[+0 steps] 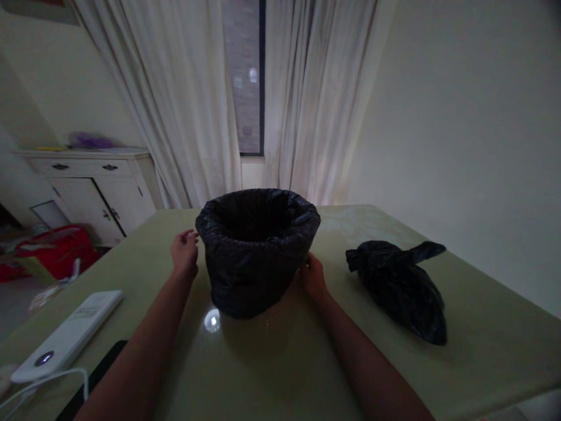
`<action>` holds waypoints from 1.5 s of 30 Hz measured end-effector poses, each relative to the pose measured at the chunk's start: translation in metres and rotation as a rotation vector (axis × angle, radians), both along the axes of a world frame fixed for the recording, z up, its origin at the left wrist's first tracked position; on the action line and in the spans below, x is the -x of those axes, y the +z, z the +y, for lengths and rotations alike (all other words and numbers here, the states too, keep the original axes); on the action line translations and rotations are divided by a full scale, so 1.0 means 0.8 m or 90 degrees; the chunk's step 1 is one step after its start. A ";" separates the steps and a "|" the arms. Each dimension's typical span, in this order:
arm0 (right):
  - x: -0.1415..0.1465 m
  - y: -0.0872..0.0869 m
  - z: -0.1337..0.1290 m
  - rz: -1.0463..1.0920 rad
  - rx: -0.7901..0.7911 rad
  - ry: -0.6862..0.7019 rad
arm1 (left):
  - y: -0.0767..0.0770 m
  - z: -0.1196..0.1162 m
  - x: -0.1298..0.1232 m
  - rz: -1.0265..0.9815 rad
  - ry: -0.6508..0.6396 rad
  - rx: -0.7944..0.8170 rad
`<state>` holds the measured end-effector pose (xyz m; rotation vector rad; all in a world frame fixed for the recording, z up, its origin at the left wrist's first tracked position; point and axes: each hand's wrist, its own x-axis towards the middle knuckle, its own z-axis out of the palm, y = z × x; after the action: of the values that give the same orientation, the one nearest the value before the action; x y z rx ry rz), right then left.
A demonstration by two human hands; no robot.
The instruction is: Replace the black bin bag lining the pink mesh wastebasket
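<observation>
The black-lined bin stands on the table; the left hand, fingers half curled, is at its left rim, the right hand, fingers bent, at its right side; whether either grips it, I cannot tell

A glossy, pale green table carries a round container covered in black plastic near its middle. To the right of it lies a bunched black bag. At the near left lie a long white device, a white cable and a partly hidden flat black object
</observation>
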<state>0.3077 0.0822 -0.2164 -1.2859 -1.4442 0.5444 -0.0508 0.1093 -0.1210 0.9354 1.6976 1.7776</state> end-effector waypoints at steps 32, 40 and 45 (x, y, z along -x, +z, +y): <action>0.000 0.051 -0.022 0.155 -0.001 -0.064 | 0.185 -0.168 -0.069 0.688 -0.318 -0.363; -0.030 0.219 0.019 0.066 -0.120 -0.053 | 0.184 -0.161 -0.046 0.665 -0.258 -0.340; -0.021 0.307 0.086 -0.285 -0.053 -0.009 | 0.176 -0.157 -0.031 0.666 -0.300 -0.271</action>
<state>0.3245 0.1513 0.0292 -1.4071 -1.8006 0.1864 -0.0260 -0.0161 0.0200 2.5251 1.3667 1.3870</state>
